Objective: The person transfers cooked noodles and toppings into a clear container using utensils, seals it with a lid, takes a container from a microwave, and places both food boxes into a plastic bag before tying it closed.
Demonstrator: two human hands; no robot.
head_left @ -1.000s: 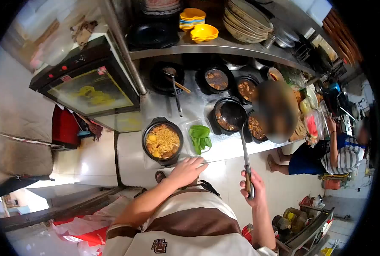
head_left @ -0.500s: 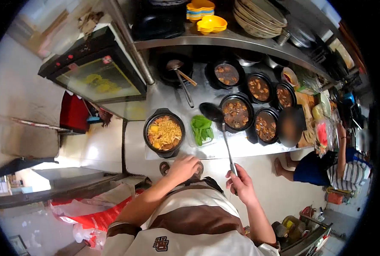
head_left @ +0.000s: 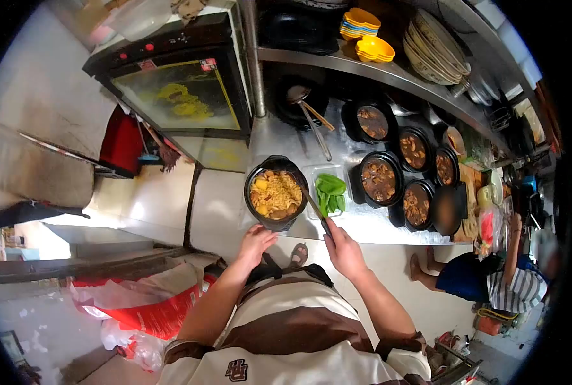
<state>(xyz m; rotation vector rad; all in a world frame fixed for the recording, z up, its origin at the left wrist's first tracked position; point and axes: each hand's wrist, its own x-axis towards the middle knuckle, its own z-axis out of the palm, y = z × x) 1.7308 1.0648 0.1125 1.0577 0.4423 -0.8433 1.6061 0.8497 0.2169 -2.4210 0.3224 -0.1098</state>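
Note:
My right hand (head_left: 345, 249) is closed round the handle of a dark ladle (head_left: 315, 206). The ladle slants up and left to the right rim of a black clay pot (head_left: 250, 204); its bowl is hard to make out against the dark rim. Noodles (head_left: 278, 192) with yellow chunks and brown pieces fill this pot. Just below the pot's near side is my left hand (head_left: 255, 245), fingers loosely extended; I cannot tell whether they touch it. Right of the pot, green leaves (head_left: 329, 194) lie in a clear plastic tray (head_left: 312, 174).
Several black pots of brown stew (head_left: 378, 179) stand on the right of the steel counter (head_left: 356, 228). A metal ladle (head_left: 315, 131) and chopsticks rest on dark dishes behind. Above runs a shelf (head_left: 363, 64) with bowls. A glass-fronted cabinet (head_left: 177, 96) stands left; another person (head_left: 478, 273) is at right.
My right hand has swung the ladle from beside the stew pots left to the noodle pot. My left hand has shifted close under that pot. The camera view has turned left.

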